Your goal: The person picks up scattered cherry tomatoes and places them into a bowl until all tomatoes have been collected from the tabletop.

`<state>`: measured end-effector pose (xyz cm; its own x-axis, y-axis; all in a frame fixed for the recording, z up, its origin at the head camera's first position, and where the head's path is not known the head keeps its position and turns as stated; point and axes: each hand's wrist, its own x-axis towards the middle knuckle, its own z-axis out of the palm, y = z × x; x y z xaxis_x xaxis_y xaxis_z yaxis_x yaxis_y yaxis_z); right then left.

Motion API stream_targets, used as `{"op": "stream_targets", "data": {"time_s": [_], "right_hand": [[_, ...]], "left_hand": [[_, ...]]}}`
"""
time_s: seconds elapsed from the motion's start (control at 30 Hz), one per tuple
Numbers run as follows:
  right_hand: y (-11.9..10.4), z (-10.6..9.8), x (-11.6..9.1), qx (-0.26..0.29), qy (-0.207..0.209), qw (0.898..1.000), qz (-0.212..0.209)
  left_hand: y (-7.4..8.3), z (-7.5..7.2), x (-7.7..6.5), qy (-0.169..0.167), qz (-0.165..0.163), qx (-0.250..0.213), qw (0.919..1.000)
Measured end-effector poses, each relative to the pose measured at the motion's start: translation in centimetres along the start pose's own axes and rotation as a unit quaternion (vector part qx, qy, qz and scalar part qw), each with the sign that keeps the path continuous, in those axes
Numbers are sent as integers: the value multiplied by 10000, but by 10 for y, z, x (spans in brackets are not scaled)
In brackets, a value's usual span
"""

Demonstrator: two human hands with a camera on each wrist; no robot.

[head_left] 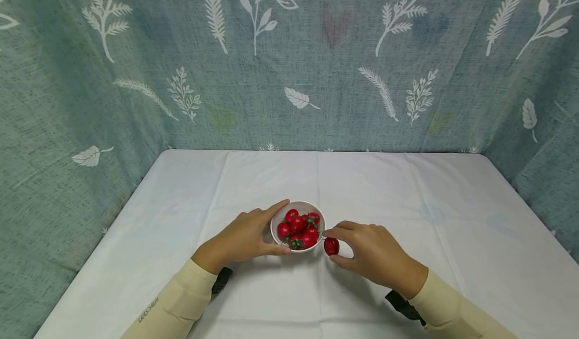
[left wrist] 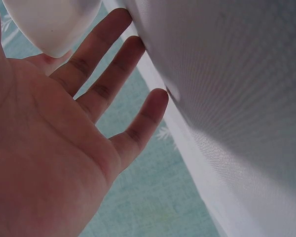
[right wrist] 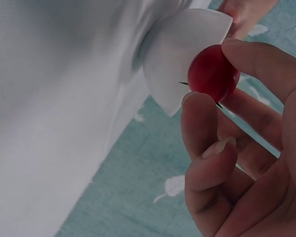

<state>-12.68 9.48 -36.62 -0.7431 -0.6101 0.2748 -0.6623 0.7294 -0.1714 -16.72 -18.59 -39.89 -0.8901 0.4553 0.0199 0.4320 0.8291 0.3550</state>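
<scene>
A small white bowl (head_left: 303,206) holding several red cherry tomatoes (head_left: 297,224) stands near the middle of the table. My left hand (head_left: 244,238) holds the bowl's left side between thumb and index finger. Its other fingers spread below the bowl (left wrist: 54,24) in the left wrist view, their tips close to or at the cloth. Just right of the bowl, my right hand (head_left: 375,253) pinches a single cherry tomato (head_left: 331,246) between thumb and fingertips. A green stem tip shows beside this tomato (right wrist: 213,73) in the right wrist view, where the bowl appears behind it.
A white cloth (head_left: 384,193) covers the table and has soft creases. Behind the table and at both sides hangs a green-blue curtain (head_left: 253,108) with white leaf prints. Dark straps (head_left: 221,281) show at both wrists.
</scene>
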Motion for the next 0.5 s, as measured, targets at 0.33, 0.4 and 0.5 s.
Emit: {"op": "stream_targets", "data": {"time_s": [0.33, 0.4, 0.5], "right_hand": [[-2, -6, 7, 124, 280, 9994, -177], [-2, -6, 9, 142, 317, 9992, -205], [-3, -6, 12, 145, 375, 9989, -219]], "left_hand": [[0, 0, 1, 24, 23, 0, 10000], [0, 1, 0, 17, 10, -33, 10000], [0, 0, 0, 10, 11, -55, 10000]]}}
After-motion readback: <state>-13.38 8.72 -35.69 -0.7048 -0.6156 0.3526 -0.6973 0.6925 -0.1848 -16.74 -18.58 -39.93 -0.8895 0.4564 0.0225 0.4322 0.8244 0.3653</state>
